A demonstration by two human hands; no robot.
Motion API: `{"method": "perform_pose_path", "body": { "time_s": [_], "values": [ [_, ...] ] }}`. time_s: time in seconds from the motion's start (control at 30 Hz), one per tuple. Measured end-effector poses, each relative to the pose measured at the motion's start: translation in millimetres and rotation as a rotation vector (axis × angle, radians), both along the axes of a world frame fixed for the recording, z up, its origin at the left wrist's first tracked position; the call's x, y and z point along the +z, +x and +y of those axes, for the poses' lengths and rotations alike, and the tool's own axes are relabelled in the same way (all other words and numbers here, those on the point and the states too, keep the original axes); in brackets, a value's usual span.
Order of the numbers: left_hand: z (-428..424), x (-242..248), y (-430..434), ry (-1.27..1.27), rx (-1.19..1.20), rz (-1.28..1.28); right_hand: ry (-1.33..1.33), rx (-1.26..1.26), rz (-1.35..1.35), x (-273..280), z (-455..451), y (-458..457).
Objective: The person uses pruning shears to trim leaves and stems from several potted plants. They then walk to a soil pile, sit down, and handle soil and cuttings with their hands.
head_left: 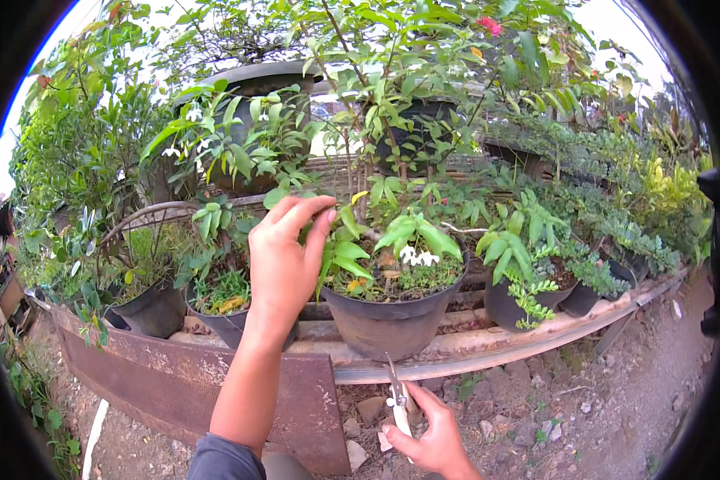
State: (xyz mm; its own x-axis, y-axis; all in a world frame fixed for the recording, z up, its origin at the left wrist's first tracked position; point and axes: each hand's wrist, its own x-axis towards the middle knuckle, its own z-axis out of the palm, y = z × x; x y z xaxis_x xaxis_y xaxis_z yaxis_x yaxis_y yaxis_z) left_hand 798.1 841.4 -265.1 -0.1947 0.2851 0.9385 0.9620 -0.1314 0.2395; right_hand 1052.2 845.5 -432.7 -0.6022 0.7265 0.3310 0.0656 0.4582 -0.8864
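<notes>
My left hand (pixel 291 252) is raised at the leaves of a shrub above a large black plastic pot (pixel 390 324), its thumb and fingertips brought close together beside a green leaf. Whether something thin is pinched there cannot be made out. Lower down, my right hand (pixel 432 432) holds pruning shears (pixel 399 402) with white handles, their blades pointing up towards the pot's base. White flowers (pixel 419 257) hang among green leaves over the pot's soil, where a few yellowed leaves lie.
Smaller black pots (pixel 153 312) with plants stand to both sides on a ledge (pixel 480 354). A rusty brown metal panel (pixel 300 402) leans along the front at left. Larger pots (pixel 258 126) and dense foliage are behind. Stones (pixel 371 410) lie on the ground below.
</notes>
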Motion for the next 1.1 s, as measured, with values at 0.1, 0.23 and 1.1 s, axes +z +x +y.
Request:
{"method": "perform_pose_path", "body": {
  "time_s": [0.1,0.23,1.1],
  "values": [
    [-8,-9,-12,-0.021,-0.035,-0.104,0.233,-0.035,0.216,42,2,-1],
    [-11,-28,-28,-0.026,-0.081,-0.088,0.379,0.004,0.062,81,16,-22],
    [-1,-20,-36,0.047,-0.285,-0.296,0.498,-0.549,-0.257,149,31,-114]
  ]
}}
